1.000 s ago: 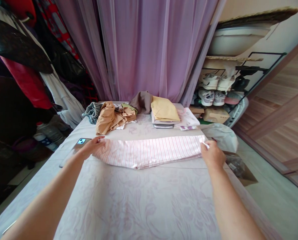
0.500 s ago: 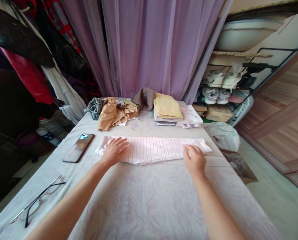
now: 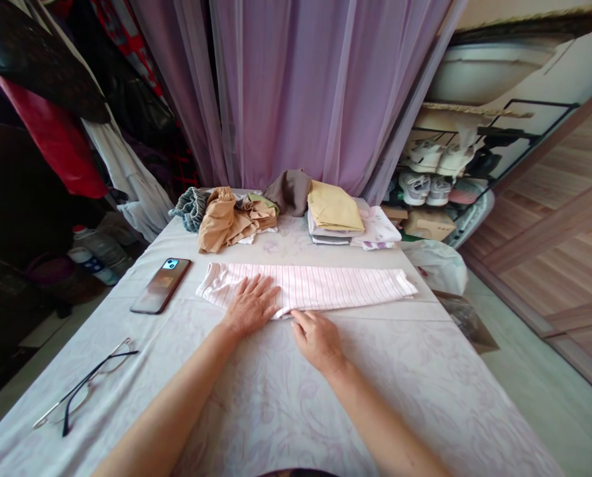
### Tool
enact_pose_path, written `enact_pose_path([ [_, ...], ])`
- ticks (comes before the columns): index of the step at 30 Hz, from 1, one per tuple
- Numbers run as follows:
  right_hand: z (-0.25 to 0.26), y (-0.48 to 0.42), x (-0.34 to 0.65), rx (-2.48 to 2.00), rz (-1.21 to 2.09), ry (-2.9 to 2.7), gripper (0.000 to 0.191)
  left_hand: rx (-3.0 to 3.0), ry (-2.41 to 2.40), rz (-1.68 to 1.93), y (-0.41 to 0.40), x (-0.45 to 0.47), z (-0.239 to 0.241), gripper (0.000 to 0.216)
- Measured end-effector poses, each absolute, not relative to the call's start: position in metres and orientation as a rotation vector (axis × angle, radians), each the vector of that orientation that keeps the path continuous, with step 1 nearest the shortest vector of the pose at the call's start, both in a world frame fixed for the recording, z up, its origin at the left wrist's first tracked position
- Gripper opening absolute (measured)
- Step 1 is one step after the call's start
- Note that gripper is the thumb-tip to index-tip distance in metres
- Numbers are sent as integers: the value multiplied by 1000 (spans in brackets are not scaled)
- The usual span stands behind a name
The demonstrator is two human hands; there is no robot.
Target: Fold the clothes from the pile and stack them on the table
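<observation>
A pink-and-white striped garment (image 3: 335, 286) lies folded into a long strip across the table (image 3: 296, 397). My left hand (image 3: 250, 305) rests flat on its near left part, fingers spread. My right hand (image 3: 315, 336) sits at the strip's near edge by the middle, its fingertips touching the hem; fingers look loosely stretched, holding nothing.
A phone (image 3: 161, 285) lies left of the garment and glasses (image 3: 84, 387) near the left edge. At the far end are a heap of unfolded clothes (image 3: 229, 218) and a folded stack (image 3: 333, 215). A shoe rack (image 3: 439, 179) stands to the right, with hanging clothes on the left.
Both hands have come inward from the garment's ends toward its middle, the right hand sliding far left along the near edge. The strip now lies flatter and narrower.
</observation>
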State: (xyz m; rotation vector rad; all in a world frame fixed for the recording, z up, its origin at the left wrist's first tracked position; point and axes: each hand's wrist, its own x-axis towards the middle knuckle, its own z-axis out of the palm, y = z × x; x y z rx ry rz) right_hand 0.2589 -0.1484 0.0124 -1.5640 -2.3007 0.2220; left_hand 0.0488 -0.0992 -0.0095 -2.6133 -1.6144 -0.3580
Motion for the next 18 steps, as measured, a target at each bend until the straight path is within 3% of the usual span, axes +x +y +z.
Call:
enact_pose_path([
  [18,21,-143,227,-1731,479,-2213,16,-2686,-1597,-436,-101,50,-8,45],
])
